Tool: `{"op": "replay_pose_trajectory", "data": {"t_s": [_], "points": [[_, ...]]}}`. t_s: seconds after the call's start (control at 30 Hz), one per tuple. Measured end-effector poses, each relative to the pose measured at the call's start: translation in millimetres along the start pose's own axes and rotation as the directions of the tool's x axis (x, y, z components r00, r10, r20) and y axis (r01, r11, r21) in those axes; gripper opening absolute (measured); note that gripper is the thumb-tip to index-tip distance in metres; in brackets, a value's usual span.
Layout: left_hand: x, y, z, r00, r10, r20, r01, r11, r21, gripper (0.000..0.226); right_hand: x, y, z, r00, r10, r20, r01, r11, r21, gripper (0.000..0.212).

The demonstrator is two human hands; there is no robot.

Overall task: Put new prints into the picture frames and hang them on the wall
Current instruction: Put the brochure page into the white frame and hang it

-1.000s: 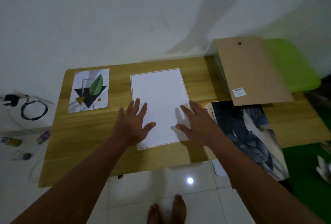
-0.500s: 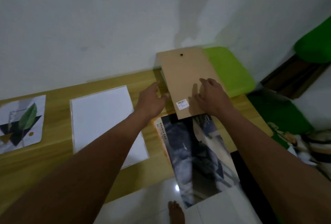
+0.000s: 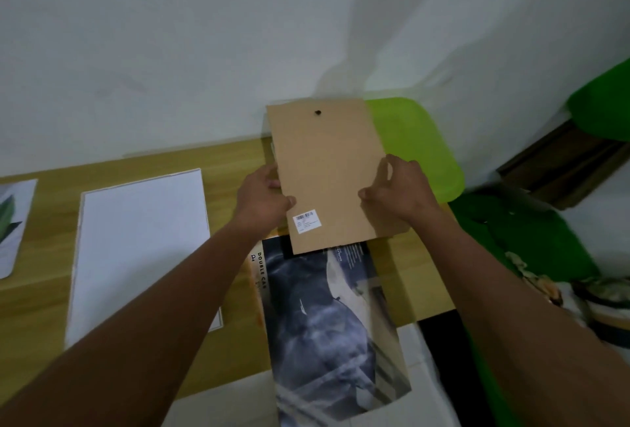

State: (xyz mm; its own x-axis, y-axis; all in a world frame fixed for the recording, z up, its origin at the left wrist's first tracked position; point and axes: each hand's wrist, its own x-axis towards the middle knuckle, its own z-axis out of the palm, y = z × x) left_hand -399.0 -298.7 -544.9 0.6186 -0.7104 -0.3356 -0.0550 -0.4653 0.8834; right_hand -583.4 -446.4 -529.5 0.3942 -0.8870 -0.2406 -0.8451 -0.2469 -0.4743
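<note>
– Holding what, those two hands?
– Both are on the brown board (image 3: 327, 174). The left hand (image 3: 264, 200) clasps its left edge, thumb on the top face, fingers tucked beneath. The right hand (image 3: 399, 191) pinches the right edge, thumb on top, fingers curled at the rim. Both forearms reach out over the desk (image 3: 225, 167).
– Where does the board sit?
– At the desk's far right corner. Its near end overlaps the far end of the dark poster (image 3: 324, 317), and its right side is over the green plastic top (image 3: 419, 147) beyond the desk's right edge. Whether it is lifted clear I cannot tell.
– Changed since half a second ago?
– Yes. Then the right hand lay flat on the board's face; now it has shifted to the edge. A second ago both palms lay on the white sheet (image 3: 139, 249).
– Count them.
– Two hands, one brown board, one white sheet at the desk's middle, one leaf print (image 3: 13, 222) at the left edge, one dark poster hanging over the near edge, one green plastic top.
</note>
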Motion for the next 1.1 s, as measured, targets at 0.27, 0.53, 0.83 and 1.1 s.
{"op": "replay_pose_trajectory", "data": {"t_s": [0.27,0.53,0.83,1.1], "points": [[-21.3,14.5,-45.7,0.999,-0.005,0.035,0.01,0.987,-0.159,0.078,-20.0,-19.6,-12.6,0.999,-0.009,0.034,-0.002,0.944,0.33,0.094],[-78.6,-9.0,-143.5,0.998,-0.054,-0.012,0.051,0.985,-0.167,0.085,-84.1,-93.9,11.3,0.974,-0.169,0.153,0.082,0.886,0.456,0.097],[-118.8,-77.4,-256.8,0.99,-0.027,-0.137,0.018,0.997,-0.069,0.081,-135.6,-180.5,107.0,0.951,-0.251,0.183,0.163,0.905,0.393,0.091],[-110.3,-146.2,-286.5,0.987,-0.028,-0.161,0.039,0.997,0.061,0.089,-145.2,-199.4,185.6,0.974,-0.129,0.187,0.077,0.962,0.262,0.118]]}}
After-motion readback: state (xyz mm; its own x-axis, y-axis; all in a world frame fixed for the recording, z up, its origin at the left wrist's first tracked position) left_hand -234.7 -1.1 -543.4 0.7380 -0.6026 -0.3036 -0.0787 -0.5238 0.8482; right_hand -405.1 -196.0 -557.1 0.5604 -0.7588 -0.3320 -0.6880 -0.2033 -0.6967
